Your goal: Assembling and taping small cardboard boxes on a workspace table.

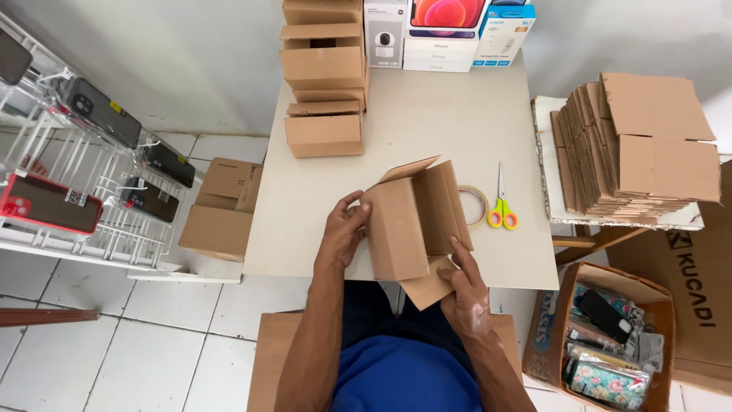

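Observation:
A small brown cardboard box [408, 217] stands half-folded near the front edge of the beige table [427, 122], its flaps open at top and bottom. My left hand [343, 229] grips its left side with the thumb on top. My right hand [465, 294] holds the lower right flap from below. A roll of clear tape [479, 200] lies just right of the box, partly hidden behind it. Yellow-handled scissors [502, 207] lie beside the tape.
Folded boxes [324, 84] are stacked at the table's back left, product cartons [446, 34] behind. A pile of flat cardboard [633, 145] sits on the right. An open carton of phone cases [610, 339] stands lower right. A wire rack with phone cases [84, 168] is left.

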